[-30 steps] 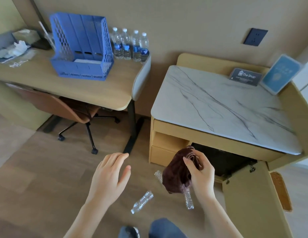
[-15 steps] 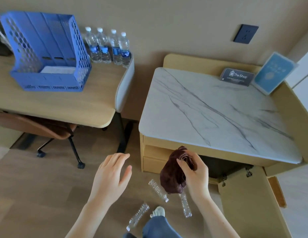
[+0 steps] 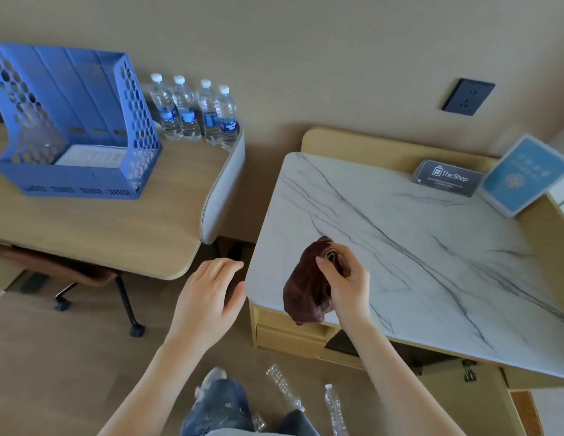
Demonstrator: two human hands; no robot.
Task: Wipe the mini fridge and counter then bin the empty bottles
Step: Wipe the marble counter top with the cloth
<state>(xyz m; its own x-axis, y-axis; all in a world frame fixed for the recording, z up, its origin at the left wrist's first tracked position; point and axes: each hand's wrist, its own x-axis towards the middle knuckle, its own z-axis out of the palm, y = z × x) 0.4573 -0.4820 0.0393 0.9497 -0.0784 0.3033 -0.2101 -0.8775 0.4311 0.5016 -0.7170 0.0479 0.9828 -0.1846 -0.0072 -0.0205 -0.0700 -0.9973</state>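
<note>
Head view looked down on the marble counter [image 3: 431,262], the biggest surface, bare but for a dark "The Shop" sign [image 3: 447,177] and a blue card [image 3: 523,174] leaning at its back edge by the wall. To its left stood the wooden desk [image 3: 101,234], with a strip of open floor between the desk's rounded grey end and the counter's left edge. A blue file rack [image 3: 70,121] sat on the desk, and four full water bottles [image 3: 195,111] stood in a row against the wall at the desk's back corner. Under the counter's near edge a cabinet door [image 3: 447,410] hung open, with a dark recess [image 3: 340,344] showing beside it.

The right hand [image 3: 346,284] reached up over the counter's near left corner, its fingers and thumb curled tight round a bunched brown cloth [image 3: 306,287]. The cloth hung down past the front edge; whether it touched the marble could not be told. The left hand [image 3: 208,297] hovered over the floor gap just beside the counter's left edge, palm down, fingers straight and close together, thumb apart, holding nothing.

Two empty bottles [image 3: 284,387], clear and crushed, lay on the floor below the counter, near the person's denim knee [image 3: 217,407].
</note>
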